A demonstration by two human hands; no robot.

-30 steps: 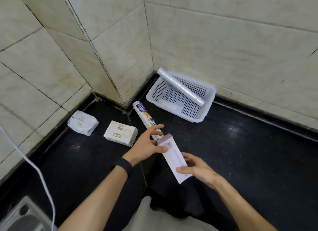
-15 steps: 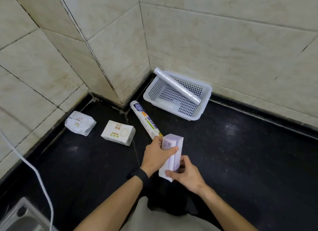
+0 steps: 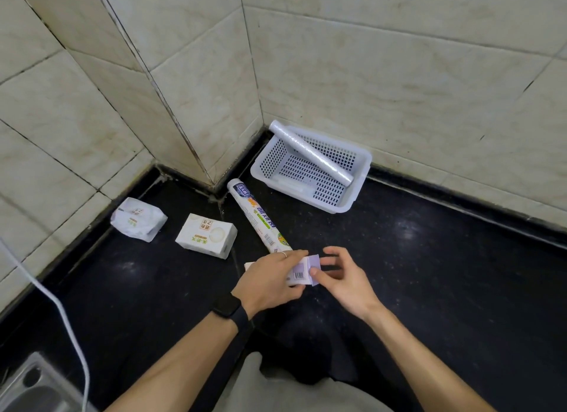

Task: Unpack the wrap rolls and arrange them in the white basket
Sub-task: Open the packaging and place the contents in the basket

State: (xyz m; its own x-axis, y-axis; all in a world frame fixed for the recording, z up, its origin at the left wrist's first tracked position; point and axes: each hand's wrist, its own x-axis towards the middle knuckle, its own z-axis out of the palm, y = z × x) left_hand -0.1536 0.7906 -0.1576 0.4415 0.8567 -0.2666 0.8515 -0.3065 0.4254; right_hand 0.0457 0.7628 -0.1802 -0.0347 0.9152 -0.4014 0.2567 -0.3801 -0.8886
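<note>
I hold a lilac and white wrap box (image 3: 302, 272) over the black counter. My left hand (image 3: 270, 281) grips its body from above. With thumb and fingers, my right hand (image 3: 340, 275) pinches the lilac end flap of the box. A printed wrap roll (image 3: 257, 218) lies on the counter just beyond my left hand. The white basket (image 3: 359, 190) stands in the corner, and a bare clear wrap roll (image 3: 310, 152) leans across it from the back left rim down to the right.
A white carton (image 3: 207, 235) and a crumpled white packet (image 3: 138, 218) lie on the counter at the left. A white cable (image 3: 58, 313) crosses the lower left above a steel sink (image 3: 27, 387). Tiled walls enclose the corner.
The box has turned from upright to lying sideways in my left hand. My right hand has moved from its lower end up to the end flap.
</note>
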